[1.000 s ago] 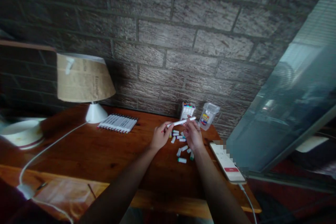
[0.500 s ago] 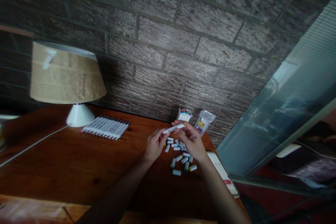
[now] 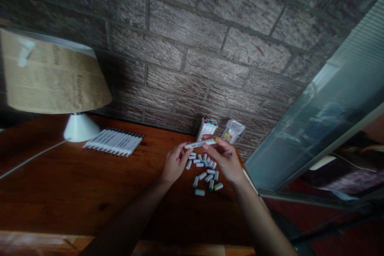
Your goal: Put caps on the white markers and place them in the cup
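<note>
A white marker (image 3: 198, 144) with a yellowish end is held level between my two hands, above the table. My left hand (image 3: 176, 162) pinches its left end. Near the yellowish end, the fingers of my right hand (image 3: 225, 158) close on it. Below the hands, several loose white marker caps (image 3: 199, 192) with coloured ends lie scattered on the wood. To the left, a row of white markers (image 3: 115, 142) lies side by side. A clear case of markers (image 3: 207, 127) with coloured tops stands behind my hands, beside an open clear plastic case (image 3: 232, 131) with a yellow label.
A lamp (image 3: 81, 127) with a paper-like shade stands at the left of the wooden table (image 3: 75, 192), its cord running left. Behind rises a brick wall (image 3: 186, 36). At right is a glass panel (image 3: 294, 128). A phone's edge (image 3: 255, 188) shows by my right forearm.
The view has moved closer and turned, so the lamp sits further left. My hands still hold the marker, now turned slightly flatter. My right forearm covers more of the phone.
</note>
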A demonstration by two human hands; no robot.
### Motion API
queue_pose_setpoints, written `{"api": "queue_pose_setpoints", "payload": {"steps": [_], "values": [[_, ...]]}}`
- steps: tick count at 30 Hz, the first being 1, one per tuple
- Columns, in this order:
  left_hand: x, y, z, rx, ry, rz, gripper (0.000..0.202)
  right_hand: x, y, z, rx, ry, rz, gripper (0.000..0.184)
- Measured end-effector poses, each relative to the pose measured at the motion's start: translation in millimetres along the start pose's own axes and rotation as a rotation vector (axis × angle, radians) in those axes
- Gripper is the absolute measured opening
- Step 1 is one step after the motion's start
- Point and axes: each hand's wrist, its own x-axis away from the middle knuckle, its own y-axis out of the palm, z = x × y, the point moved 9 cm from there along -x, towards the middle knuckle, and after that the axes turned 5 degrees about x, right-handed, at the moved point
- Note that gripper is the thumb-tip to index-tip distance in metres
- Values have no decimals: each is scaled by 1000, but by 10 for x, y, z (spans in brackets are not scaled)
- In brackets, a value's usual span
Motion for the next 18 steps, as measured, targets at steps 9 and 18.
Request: {"api": "queue_pose_setpoints", "payload": {"steps": [9,18], "values": [[-15,-197,173,-89,116,168,23,65,-144,130,-102,91,69,31],[-7,-204,367,-96,228,182,19,134,-292,546,-484,338,318,47]]}}
